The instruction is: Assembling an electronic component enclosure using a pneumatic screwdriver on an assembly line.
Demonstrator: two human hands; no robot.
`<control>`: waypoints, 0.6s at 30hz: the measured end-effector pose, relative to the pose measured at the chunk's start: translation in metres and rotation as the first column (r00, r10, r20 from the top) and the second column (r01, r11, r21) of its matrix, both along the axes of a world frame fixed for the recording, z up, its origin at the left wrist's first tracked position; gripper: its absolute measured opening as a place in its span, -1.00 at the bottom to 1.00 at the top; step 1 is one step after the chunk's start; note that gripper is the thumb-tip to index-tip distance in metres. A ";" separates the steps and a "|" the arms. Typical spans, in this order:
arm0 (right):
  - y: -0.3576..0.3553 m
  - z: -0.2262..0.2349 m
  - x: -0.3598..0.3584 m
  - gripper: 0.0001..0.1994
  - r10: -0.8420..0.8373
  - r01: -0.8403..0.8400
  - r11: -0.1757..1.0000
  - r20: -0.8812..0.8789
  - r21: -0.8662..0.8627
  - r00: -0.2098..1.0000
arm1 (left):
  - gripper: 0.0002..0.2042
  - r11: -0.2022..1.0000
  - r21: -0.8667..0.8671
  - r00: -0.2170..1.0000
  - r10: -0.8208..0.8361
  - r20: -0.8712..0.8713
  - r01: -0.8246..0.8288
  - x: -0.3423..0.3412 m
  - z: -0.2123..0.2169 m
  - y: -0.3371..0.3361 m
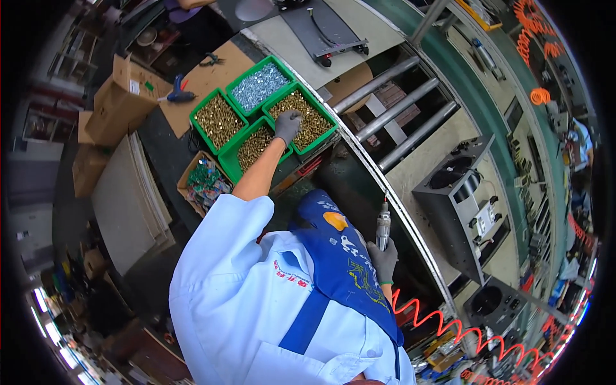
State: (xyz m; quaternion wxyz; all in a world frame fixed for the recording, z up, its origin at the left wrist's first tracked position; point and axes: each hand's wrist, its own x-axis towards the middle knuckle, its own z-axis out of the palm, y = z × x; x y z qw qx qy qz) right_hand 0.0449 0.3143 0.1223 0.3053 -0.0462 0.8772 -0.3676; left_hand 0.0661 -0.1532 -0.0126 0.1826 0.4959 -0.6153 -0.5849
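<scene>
Nearest to the body, a slim pneumatic screwdriver [383, 226] is gripped upright in the gloved right hand [384, 260], the fingers closed round its barrel and its tip pointing up toward the conveyor edge. A red coiled air hose [449, 324] is seen trailing from below the hand toward the lower right. Beyond the blue apron [340, 256], the left arm is stretched out to the side, and the gloved left hand [287, 125] is laid down into a green bin of brass-coloured screws [307, 119]; its fingers are bent downward into the heap, but whether any screws are pinched between them cannot be told. Three more green bins are set touching it: one of brass screws [218, 120], one of silver screws [260, 85], and a fourth [251, 146] partly hidden under the forearm. Further off, on the conveyor, a grey speaker cabinet [459, 199] is standing.

The step in hand is judged to be the fetching of screws. The next move would call for a few to be closed in the fingers, carried to the cabinet and met with the driver tip.
</scene>
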 end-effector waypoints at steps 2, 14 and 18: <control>0.000 0.004 -0.009 -0.63 0.047 -0.048 0.999 -0.020 -0.020 0.999 | -0.85 0.998 -0.048 0.994 0.035 -0.102 -0.040 0.002 0.003 -0.001; -0.008 0.041 -0.026 -0.60 0.391 -0.394 0.899 -0.058 -0.192 0.919 | -0.80 0.407 0.779 0.758 0.258 -0.599 0.477 0.021 0.075 0.197; -0.006 0.043 -0.024 -0.62 0.487 -0.491 0.850 -0.073 -0.193 0.871 | -0.82 0.668 0.608 0.751 0.110 -0.651 0.429 0.033 0.090 0.228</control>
